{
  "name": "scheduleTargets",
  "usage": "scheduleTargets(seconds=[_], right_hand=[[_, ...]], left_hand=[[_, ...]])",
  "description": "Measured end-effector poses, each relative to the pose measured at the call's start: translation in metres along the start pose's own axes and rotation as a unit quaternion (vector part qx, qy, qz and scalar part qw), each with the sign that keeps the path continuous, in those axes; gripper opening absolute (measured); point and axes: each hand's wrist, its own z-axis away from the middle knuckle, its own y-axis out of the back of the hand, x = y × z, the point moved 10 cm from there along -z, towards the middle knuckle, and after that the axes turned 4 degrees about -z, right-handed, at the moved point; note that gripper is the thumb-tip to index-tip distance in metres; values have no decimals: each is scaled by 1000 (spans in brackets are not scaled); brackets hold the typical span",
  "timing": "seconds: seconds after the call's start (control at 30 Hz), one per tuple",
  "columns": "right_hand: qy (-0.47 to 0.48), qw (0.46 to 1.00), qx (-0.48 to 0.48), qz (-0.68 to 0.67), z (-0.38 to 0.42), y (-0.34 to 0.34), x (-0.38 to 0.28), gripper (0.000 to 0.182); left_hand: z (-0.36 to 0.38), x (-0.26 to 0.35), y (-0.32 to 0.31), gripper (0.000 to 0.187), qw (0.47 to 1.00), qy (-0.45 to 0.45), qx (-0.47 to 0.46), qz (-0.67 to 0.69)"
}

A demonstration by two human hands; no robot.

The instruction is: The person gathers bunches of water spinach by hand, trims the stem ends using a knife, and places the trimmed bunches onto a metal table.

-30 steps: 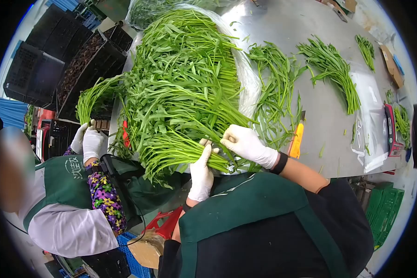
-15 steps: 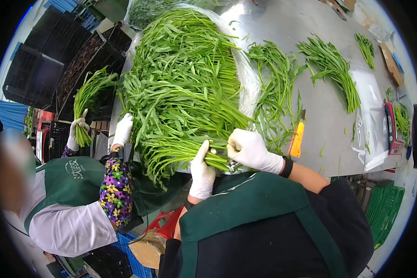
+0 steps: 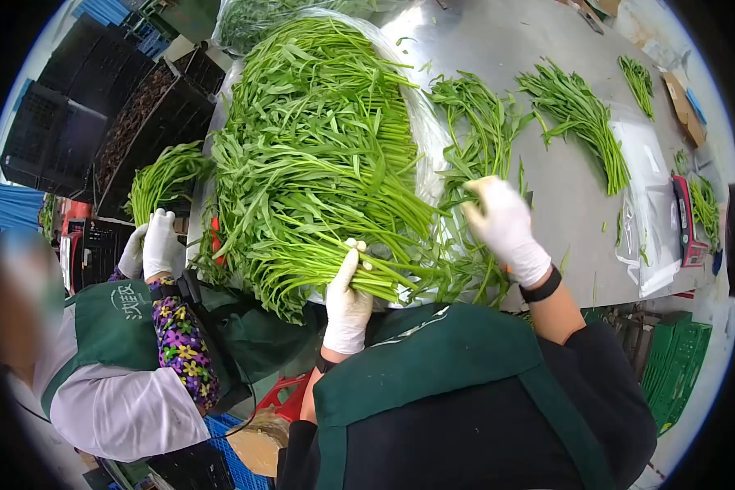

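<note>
Gripping a bundle of green stems (image 3: 318, 273) at the table's (image 3: 580, 220) near edge with my left hand (image 3: 347, 306) — my right hand (image 3: 506, 224) hovers beside it, fingers loosely spread, empty.

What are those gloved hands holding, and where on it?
The left hand grips a bunch of green stalks near its cut stem ends. The right hand is open above loose greens, holding nothing.

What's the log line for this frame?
left hand: grips greens bundle | right hand: open over loose stems | co-worker's hands: hold bunch
</note>
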Motion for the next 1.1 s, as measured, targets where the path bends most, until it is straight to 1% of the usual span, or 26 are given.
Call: scheduleTargets(seconds=[0.03, 0.07, 0.1, 0.13, 0.17, 0.2, 0.23, 0.27, 0.3, 0.37, 0.4, 0.43, 0.47, 0.5, 0.57, 0.63, 0.7, 0.77, 0.8, 0.83, 0.9, 0.93, 0.97, 1.03, 1.07, 1.1], right_hand=[[11, 991, -36, -125, 2, -5, -29, 26], [17, 971, -102, -214, 9, -20, -51, 27], [24, 939, -165, -301, 15, -35, -72, 28], [62, 945, -214, -241, 20, -55, -90, 29], [99, 943, -260, -180, 27, -78, -100, 31], [95, 946, -263, -163, 27, -87, -98, 34], [97, 946, -263, -164, 26, -88, -95, 34], [59, 931, -295, -206, 25, -92, -88, 33], [21, 912, -326, -247, 25, -96, -81, 32], [27, 904, -345, -252, 25, -96, -69, 31], [-39, 855, -401, -325, 33, -106, -59, 31], [-106, 795, -450, -394, 44, -114, -55, 31], [-118, 763, -445, -453, 45, -110, -58, 30], [-118, 764, -445, -452, 45, -109, -57, 30], [-137, 706, -491, -492, 54, -112, -63, 28], [-134, 714, -480, -491, 51, -111, -64, 27], [-131, 721, -471, -491, 49, -109, -67, 26], [-138, 736, -404, -525, 36, -97, -66, 25], [-143, 750, -388, -516, 33, -92, -65, 24], [-140, 750, -388, -517, 35, -89, -70, 24], [-133, 818, -347, -440, 38, -83, -69, 22], [25, 892, -262, -368, 33, -68, -84, 22], [88, 906, -259, -323, 39, -64, -98, 23], [95, 908, -304, -274, 57, -77, -107, 25], [89, 912, -286, -280, 57, -75, -108, 28], [90, 913, -286, -278, 54, -72, -107, 28]], left_hand=[[1, -2, -1, 21, 1000, 4, 1, -1], [2, -1, 1, 21, 1000, -1, 19, -10], [1, 0, 2, 22, 999, -6, 36, -19], [0, 0, -1, 23, 1000, 0, 11, -23], [-1, 1, -2, 23, 1000, 0, 9, -27], [0, 1, 4, 25, 997, 3, 55, -59], [3, 3, 11, 27, 991, 5, 102, -89], [5, 7, 10, 29, 990, 0, 111, -88], [7, 8, 13, 29, 990, -1, 113, -87], [6, 26, 11, 24, 988, -55, 79, -124], [2, 25, 15, 24, 995, -20, 98, -28], [-1, 30, 16, 24, 994, -25, 103, -29], [-3, 33, 17, 24, 994, -24, 101, -14], [-5, 35, 18, 23, 995, -24, 99, -1], [-6, 40, 17, 25, 994, -28, 103, 7], [-9, 46, 14, 27, 996, -40, 84, 15], [-7, 46, 13, 32, 995, -50, 84, -9], [3, 39, 14, 34, 996, -43, 73, -34], [13, 34, 10, 34, 995, -31, 66, -62], [18, 22, 13, 36, 996, -15, 53, -63], [29, -1, 12, 40, 995, 30, 49, -76], [31, -8, 1, 44, 998, 44, 8, -55], [32, -9, -7, 47, 998, 35, -1, -58], [29, -8, -10, 47, 997, 19, -30, -67], [30, -4, -7, 36, 995, -2, -12, -102], [29, -3, -6, 36, 995, -2, -14, -100]])
